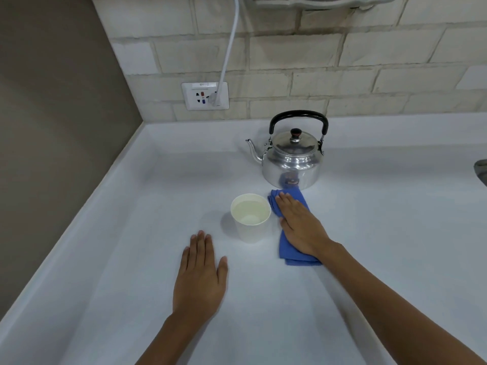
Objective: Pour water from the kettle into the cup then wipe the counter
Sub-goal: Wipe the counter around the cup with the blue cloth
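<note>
A shiny metal kettle (292, 156) with a black handle stands upright on the white counter (131, 233), its spout pointing left. In front of it a white paper cup (251, 219) holds water. A folded blue cloth (287, 250) lies on the counter just right of the cup. My right hand (300, 227) lies flat on top of the cloth, fingers pointing toward the kettle. My left hand (200, 272) rests flat and open on the bare counter, below and left of the cup, touching nothing else.
A brick-pattern wall runs along the back, with a socket plate (205, 96) and a white cable (229, 48) plugged into it. A brown side wall closes the left. A dark metal object (481, 169) shows at the right edge.
</note>
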Demonstrator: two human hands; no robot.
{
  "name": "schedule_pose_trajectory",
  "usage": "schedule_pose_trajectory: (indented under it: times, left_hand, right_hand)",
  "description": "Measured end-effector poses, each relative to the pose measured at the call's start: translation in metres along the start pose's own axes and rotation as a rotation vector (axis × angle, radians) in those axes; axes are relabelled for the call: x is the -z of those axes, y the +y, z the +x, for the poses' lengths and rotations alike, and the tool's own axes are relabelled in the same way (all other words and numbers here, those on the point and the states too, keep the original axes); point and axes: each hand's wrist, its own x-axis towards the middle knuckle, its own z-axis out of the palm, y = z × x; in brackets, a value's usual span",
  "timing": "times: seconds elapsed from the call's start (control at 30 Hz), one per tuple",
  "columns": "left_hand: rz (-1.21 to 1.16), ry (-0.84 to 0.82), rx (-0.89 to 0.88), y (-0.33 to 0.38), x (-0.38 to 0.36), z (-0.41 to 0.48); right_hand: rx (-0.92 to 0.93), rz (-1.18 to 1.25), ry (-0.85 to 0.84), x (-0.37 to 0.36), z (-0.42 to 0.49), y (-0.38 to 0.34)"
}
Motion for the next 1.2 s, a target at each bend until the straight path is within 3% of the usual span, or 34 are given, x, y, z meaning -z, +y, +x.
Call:
schedule_pose_trajectory:
  times: [0.3,0.5,0.63,0.87,0.97,1.07,1.2]
  left_hand:
    - [-0.04,0.013,-0.031,-0.003,0.001,0.001]
    - [-0.013,0.009,-0.013,-0.001,0.001,0.0]
    - [-0.01,0.015,-0.008,0.002,0.0,-0.001]
    - [0.008,0.012,-0.038,-0.001,0.0,-0.001]
    - [0.013,0.009,-0.049,-0.002,0.001,-0.001]
    - [0.023,0.004,-0.043,-0.002,0.0,-0.001]
    - [-0.004,-0.008,-0.017,-0.002,-0.002,0.0]
  right_hand:
    - [0.189,0.068,-0.077,-0.003,-0.033,0.007]
    - [0.0,0.073,-0.05,0.029,-0.031,0.052]
    - [-0.094,0.025,0.005,0.022,-0.024,0.033]
    - [0.161,0.053,0.009,-0.009,-0.098,-0.012]
    - [0.045,0.057,0.039,0.015,-0.102,0.026]
    - [-0.205,0.038,0.113,0.034,-0.096,0.06]
    - [-0.34,-0.027,0.152,0.025,-0.094,0.046]
